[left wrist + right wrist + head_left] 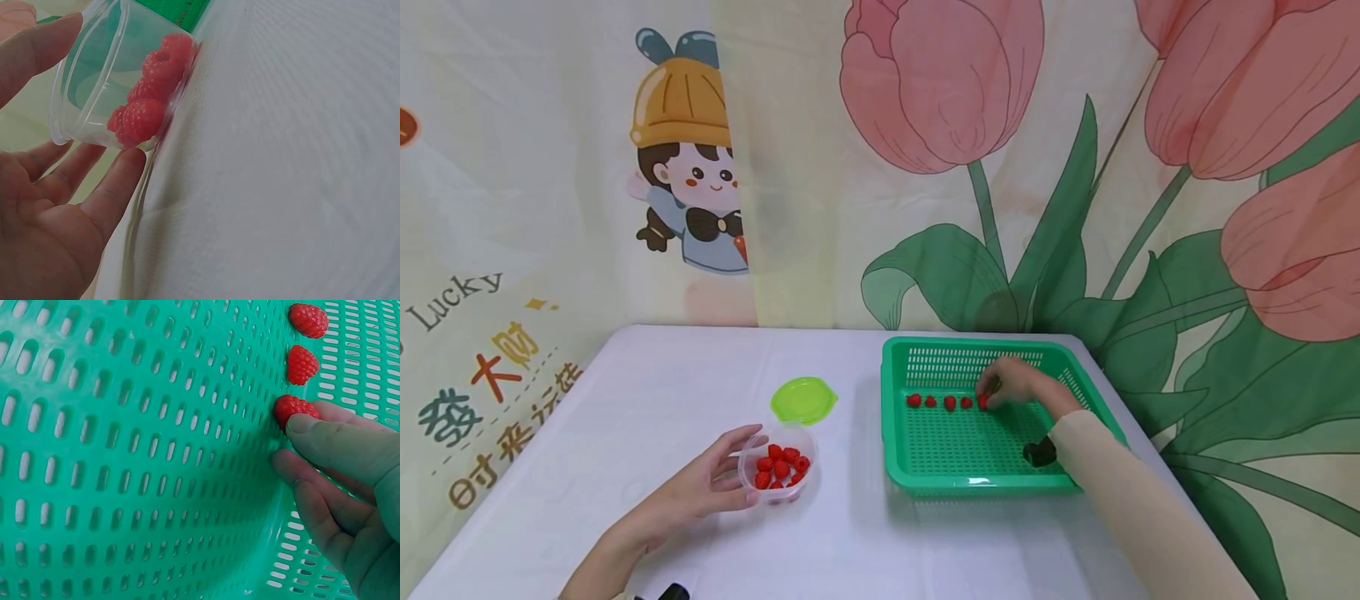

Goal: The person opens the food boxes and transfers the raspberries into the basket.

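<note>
On the left of the table, my left hand (715, 475) holds a clear plastic cup (94, 69), thumb on one side and fingers on the other. Several red raspberries (781, 469) lie in the bottom of the cup, which stands on the tablecloth. Inside the green basket (917, 481), my right hand (1018, 383) pinches a raspberry (291, 409) between thumb and fingers, low by the slotted back wall. Left of it, more raspberries (950, 403) form a spaced row along the basket floor. My right hand partly covers the pinched raspberry.
A bright green lid (805, 400) lies on the white tablecloth (700, 367) behind the cup. Behind the table hangs a curtain (805, 167) printed with tulips and a cartoon figure. The basket's raised rim surrounds my right hand.
</note>
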`<state>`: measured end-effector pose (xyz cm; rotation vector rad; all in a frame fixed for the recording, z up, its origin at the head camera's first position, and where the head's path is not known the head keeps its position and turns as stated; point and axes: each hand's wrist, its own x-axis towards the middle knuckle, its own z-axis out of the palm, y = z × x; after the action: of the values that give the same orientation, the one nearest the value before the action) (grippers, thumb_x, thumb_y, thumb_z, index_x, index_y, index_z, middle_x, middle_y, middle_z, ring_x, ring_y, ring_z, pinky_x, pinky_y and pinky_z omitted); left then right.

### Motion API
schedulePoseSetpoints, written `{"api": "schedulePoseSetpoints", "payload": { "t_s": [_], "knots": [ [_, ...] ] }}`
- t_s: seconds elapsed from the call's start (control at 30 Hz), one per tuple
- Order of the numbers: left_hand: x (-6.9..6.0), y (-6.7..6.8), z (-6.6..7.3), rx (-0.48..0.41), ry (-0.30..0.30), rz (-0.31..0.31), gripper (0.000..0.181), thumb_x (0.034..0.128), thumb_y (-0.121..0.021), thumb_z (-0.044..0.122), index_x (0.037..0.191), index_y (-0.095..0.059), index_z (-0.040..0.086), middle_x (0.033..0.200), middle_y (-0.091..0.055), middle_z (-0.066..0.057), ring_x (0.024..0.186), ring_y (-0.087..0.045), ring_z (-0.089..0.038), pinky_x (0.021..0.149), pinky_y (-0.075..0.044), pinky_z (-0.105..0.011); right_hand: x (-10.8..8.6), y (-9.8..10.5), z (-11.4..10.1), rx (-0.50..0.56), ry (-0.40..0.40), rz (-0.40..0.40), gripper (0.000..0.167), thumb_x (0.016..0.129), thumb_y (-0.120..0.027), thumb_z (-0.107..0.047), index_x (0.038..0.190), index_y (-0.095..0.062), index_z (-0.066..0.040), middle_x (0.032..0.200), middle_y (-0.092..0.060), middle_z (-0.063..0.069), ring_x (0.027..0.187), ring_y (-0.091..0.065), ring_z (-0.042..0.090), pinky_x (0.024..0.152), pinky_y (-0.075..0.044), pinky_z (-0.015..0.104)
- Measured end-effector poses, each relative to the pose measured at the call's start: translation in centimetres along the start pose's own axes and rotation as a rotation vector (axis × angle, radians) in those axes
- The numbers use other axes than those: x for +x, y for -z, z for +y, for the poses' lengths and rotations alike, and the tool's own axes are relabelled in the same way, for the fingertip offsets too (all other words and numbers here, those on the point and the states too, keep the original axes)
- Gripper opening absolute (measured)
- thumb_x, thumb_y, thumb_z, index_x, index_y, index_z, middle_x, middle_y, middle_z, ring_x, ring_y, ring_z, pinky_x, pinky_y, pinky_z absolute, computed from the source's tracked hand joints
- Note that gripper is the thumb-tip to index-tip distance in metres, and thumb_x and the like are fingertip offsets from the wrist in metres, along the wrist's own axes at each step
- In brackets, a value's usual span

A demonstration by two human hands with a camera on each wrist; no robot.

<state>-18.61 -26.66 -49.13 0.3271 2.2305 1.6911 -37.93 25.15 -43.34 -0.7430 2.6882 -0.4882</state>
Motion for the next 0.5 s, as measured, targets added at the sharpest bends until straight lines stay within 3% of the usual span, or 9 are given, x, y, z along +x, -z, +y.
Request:
{"api": "schedulePoseSetpoints", "payload": {
  "t_s": [0.27,0.5],
  "knots": [
    [0.0,-0.2,0.2,0.001,0.001,-0.002,0.092,0.0941,-0.081,0.018,0.167,-0.025,0.019,0.171,-0.03,-0.018,0.154,-0.032,-0.051,0.099,-0.049,-0.015,-0.6,0.8,-0.3,-0.012,0.006,-0.014,0.022,0.092,-0.081,-0.003,0.114,-0.079,-0.006,0.109,-0.077,0.004,0.103,-0.071,0.023,0.089,-0.06,0.04],
    [-0.1,-0.2,0.1,-0.005,-0.019,-0.005,0.09,0.095,-0.08,0.016,0.167,-0.026,0.02,0.17,-0.03,-0.018,0.153,-0.033,-0.051,0.1,-0.049,-0.015,-1.5,2.2,-1.6,-0.02,0.043,0.032,0.023,0.093,-0.08,-0.005,0.115,-0.079,-0.004,0.113,-0.077,0.009,0.108,-0.07,0.029,0.089,-0.061,0.042]
  ]
}}
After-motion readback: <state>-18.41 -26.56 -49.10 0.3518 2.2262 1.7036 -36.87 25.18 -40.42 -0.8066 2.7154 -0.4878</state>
